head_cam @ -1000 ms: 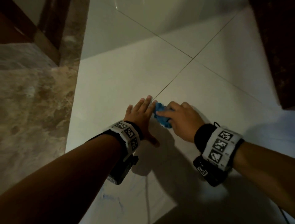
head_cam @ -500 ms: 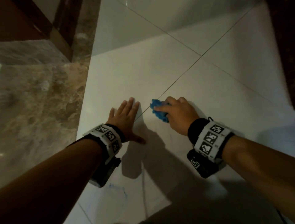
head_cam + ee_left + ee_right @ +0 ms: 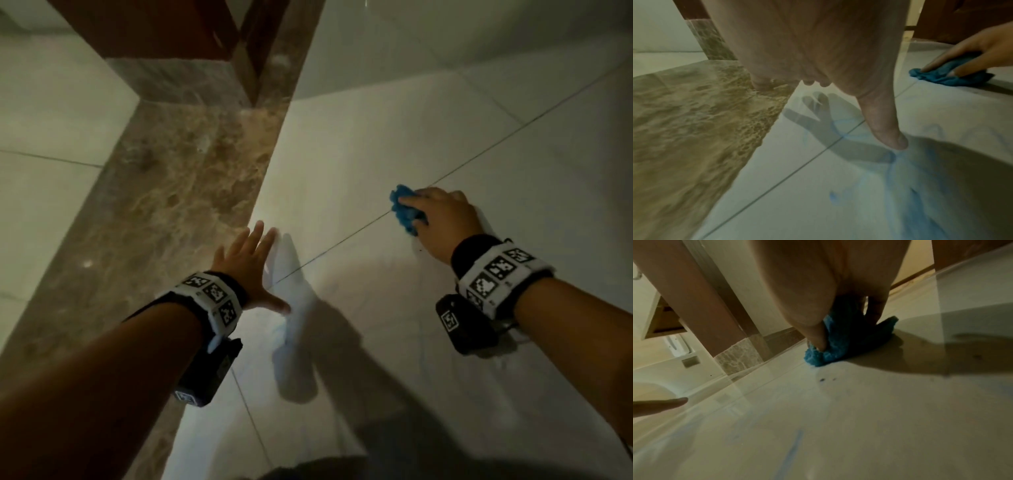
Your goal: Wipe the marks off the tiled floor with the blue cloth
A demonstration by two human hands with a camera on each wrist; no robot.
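The right hand [image 3: 442, 222] is pressing the bunched blue cloth [image 3: 406, 212] onto the tiled floor [image 3: 359, 154] at about two o'clock, its grip curled round the wad, while the left hand [image 3: 246, 267] is bracing flat at nine o'clock with fingers apart. Faint blue marks [image 3: 890, 170] are lying just by the left thumb, well apart from the cloth, so I reckon it is risking missing them, or the palm is smearing them.
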